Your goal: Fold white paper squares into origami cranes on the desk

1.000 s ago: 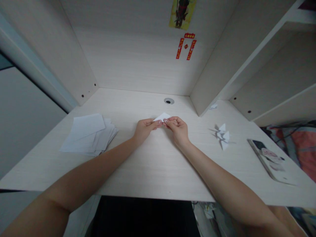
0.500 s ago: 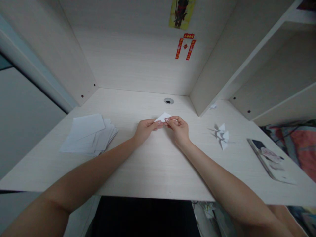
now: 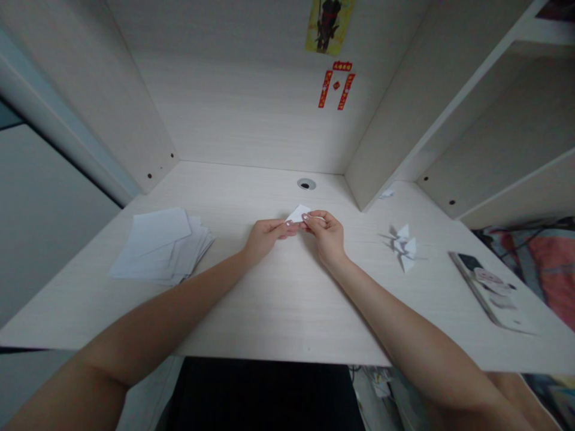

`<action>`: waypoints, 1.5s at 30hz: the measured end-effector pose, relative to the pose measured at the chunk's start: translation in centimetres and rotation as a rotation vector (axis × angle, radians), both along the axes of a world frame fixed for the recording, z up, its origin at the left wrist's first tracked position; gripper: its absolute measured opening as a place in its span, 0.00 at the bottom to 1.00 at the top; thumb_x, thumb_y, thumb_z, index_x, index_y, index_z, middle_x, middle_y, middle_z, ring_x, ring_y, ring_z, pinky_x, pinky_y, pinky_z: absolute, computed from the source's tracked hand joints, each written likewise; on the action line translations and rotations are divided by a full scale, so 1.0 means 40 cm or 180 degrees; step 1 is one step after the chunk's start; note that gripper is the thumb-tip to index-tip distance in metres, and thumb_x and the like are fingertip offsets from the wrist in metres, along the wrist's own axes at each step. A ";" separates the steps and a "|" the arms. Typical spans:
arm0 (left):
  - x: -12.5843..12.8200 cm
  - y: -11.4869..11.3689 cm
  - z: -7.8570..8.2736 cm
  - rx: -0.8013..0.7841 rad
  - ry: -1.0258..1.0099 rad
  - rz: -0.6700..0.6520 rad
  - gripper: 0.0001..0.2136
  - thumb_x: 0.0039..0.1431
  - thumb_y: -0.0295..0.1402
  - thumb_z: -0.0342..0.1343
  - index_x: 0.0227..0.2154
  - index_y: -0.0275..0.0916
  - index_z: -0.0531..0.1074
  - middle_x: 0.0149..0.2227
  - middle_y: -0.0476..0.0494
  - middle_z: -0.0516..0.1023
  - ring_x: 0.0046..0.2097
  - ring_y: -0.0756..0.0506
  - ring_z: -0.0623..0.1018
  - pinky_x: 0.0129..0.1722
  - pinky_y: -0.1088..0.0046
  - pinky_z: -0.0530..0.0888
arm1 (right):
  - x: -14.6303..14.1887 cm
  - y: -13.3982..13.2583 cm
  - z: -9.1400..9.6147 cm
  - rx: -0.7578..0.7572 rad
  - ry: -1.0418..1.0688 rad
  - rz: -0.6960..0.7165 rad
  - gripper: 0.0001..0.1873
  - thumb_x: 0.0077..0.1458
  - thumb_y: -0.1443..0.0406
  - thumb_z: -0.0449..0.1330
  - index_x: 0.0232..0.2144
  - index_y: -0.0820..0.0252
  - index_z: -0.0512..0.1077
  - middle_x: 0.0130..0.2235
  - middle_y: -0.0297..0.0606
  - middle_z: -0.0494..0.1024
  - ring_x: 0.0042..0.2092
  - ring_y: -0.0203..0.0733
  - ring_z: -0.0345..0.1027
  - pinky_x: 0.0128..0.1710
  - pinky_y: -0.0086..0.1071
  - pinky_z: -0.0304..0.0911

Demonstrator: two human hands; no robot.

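Observation:
A small folded piece of white paper (image 3: 298,213) is held just above the pale wooden desk (image 3: 278,299), near its middle. My left hand (image 3: 266,235) pinches the paper's near left edge with thumb and forefinger. My right hand (image 3: 327,235) pinches its right side, fingers curled over the fold. The two hands' fingertips nearly meet. Most of the paper is hidden behind my fingers; only a pointed white corner shows above them.
A loose stack of white sheets (image 3: 162,244) lies at the left. Folded white paper figures (image 3: 403,245) sit to the right, with a phone or booklet (image 3: 489,290) beyond them near the desk's edge. A cable hole (image 3: 306,184) is at the back; a shelf divider (image 3: 386,137) rises at right.
Both hands have stayed in place on the paper. The visible white corner has shrunk slightly and shifted a little toward the right hand.

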State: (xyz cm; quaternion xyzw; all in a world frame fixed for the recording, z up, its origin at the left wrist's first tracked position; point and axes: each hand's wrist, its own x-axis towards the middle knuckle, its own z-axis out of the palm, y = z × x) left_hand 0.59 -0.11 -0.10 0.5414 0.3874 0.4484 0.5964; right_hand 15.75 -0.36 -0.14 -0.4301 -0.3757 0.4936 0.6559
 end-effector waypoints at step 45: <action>-0.001 -0.005 -0.001 0.0365 0.0385 -0.0183 0.15 0.56 0.41 0.53 0.30 0.33 0.76 0.30 0.41 0.81 0.33 0.48 0.79 0.39 0.71 0.75 | -0.003 -0.004 0.003 0.0021 -0.0628 0.0860 0.15 0.38 0.55 0.68 0.19 0.60 0.73 0.21 0.33 0.76 0.23 0.33 0.64 0.25 0.28 0.58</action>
